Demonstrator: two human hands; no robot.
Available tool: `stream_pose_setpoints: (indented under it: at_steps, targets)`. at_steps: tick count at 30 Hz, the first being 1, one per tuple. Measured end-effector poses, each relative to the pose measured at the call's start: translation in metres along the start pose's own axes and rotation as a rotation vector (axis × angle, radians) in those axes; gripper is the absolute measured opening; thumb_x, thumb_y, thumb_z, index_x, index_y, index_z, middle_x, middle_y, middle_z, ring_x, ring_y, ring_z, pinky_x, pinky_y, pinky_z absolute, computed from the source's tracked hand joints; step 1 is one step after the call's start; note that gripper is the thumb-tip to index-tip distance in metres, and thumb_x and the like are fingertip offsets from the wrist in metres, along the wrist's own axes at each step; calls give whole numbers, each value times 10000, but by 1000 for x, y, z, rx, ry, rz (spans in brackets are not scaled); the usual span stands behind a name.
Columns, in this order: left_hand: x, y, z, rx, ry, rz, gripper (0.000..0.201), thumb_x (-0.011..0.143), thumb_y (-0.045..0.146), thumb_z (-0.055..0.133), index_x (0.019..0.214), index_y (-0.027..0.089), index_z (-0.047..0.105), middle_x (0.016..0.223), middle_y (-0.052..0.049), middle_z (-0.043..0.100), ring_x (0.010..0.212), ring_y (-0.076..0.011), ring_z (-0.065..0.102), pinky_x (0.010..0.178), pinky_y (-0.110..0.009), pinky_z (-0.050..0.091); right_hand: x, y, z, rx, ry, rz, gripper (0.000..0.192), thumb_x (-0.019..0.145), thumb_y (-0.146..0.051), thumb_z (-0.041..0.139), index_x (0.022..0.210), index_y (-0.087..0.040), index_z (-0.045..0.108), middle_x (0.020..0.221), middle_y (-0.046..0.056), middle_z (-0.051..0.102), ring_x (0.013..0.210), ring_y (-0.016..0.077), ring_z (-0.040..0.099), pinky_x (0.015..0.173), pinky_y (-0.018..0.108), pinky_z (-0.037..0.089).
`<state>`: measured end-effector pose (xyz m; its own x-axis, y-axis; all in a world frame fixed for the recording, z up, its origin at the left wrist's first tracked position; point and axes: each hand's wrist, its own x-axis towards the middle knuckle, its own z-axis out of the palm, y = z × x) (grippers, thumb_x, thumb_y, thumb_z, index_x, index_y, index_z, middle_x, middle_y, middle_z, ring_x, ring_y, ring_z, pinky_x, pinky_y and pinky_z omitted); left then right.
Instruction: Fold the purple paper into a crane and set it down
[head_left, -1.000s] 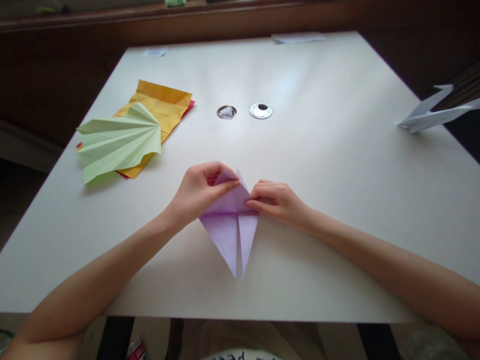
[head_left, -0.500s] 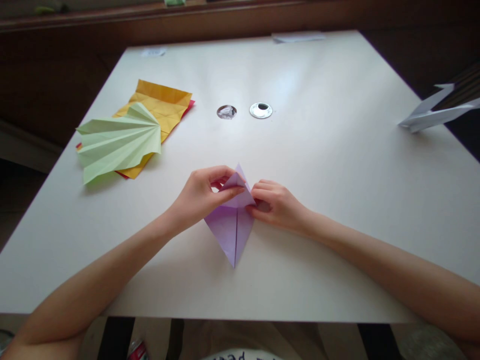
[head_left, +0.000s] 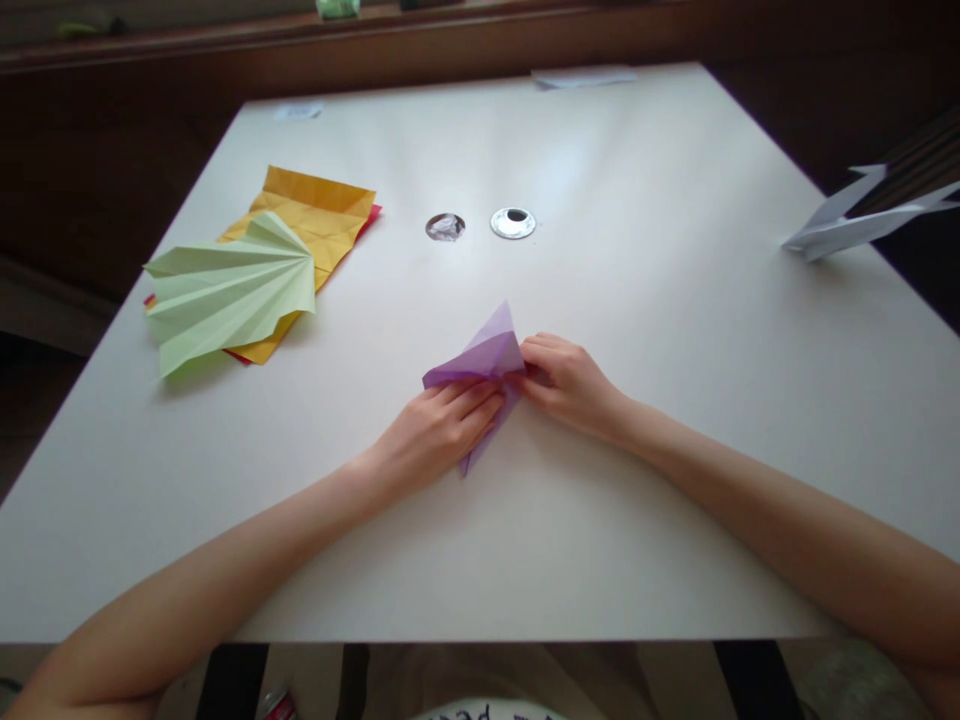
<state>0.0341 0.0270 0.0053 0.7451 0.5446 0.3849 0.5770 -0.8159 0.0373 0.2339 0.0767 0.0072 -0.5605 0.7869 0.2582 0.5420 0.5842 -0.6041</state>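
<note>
A folded sheet of purple origami paper (head_left: 481, 357) lies in front of me, with one point toward the far side and one toward me. Its upper flap is lifted and stands partly up. My left hand (head_left: 435, 432) rests on the lower half, fingers stretched out flat under the flap's edge and covering much of that half. At the right corner, my right hand (head_left: 568, 382) is closed, pinching the paper between thumb and fingers. The folds under my left fingers are hidden.
Left on the white table (head_left: 660, 480), a pleated pale green paper (head_left: 236, 290) overlaps creased yellow paper (head_left: 322, 215), with red paper (head_left: 372, 217) beneath. Two round holes sit mid-table, one with a metal rim (head_left: 513, 223). A white folded paper crane (head_left: 840, 225) stands at the right edge.
My left hand has moved from pinching the upper flap down onto the paper's lower half. The flap now tilts up, and the paper has turned slightly. My right hand stays at the right corner.
</note>
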Motion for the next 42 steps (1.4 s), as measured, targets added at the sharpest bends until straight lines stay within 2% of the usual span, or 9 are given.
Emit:
stream_pose_setpoints:
  at_steps: [5,11,15,21,25,29,33,42]
  targets:
    - [0,1,1,52,-93,29,331,862,66,408,1174,42,516,1175,-140,600,1107,-234,550,960,-359,458,-2,-2,1,-42,9,47,178,770,-155,464,634,-197,358,601,-10,414,599,131,388,580,255,296]
    - [0,2,0,90,-144,28,368,844,50,407,1200,29,498,1233,-154,565,1148,-251,522,970,-371,443,-1,-3,3,-33,37,71,171,755,-140,465,650,-199,344,626,-20,415,583,114,383,558,241,282]
    - [1,1,0,81,-150,32,364,852,67,400,1199,27,498,1221,-155,573,1140,-253,524,972,-372,436,1,0,-1,17,17,44,140,746,-115,454,660,-191,376,623,-22,427,584,107,396,567,235,298]
    - [3,0,-1,71,-147,31,363,854,80,383,1191,29,508,1195,-150,591,1124,-245,533,960,-370,443,4,7,-14,165,-144,21,74,731,-120,509,704,-173,464,640,-29,468,572,88,415,569,220,336]
    - [2,1,-1,62,-154,29,363,855,83,389,1192,22,508,1198,-166,586,1125,-251,532,954,-381,445,5,8,-18,198,-190,6,51,731,-120,529,744,-164,506,698,-15,511,593,86,423,574,218,349]
    - [2,2,-1,64,-133,34,367,848,73,393,1190,18,512,1189,-167,593,1114,-255,540,953,-386,444,5,7,-17,248,-166,54,29,777,-169,515,751,-165,525,682,-15,518,572,84,417,556,220,351]
    - [2,3,-1,65,-136,28,364,846,75,404,1191,32,513,1183,-168,595,1111,-259,542,939,-387,449,6,7,-14,192,-109,63,15,759,-152,529,762,-166,531,683,-17,518,580,88,423,568,225,354]
    - [2,3,0,111,-160,45,393,838,77,401,1216,25,493,1222,-152,573,1139,-259,518,973,-377,420,9,12,-14,124,-152,16,162,744,-135,522,890,-160,588,757,13,572,631,116,471,585,235,378]
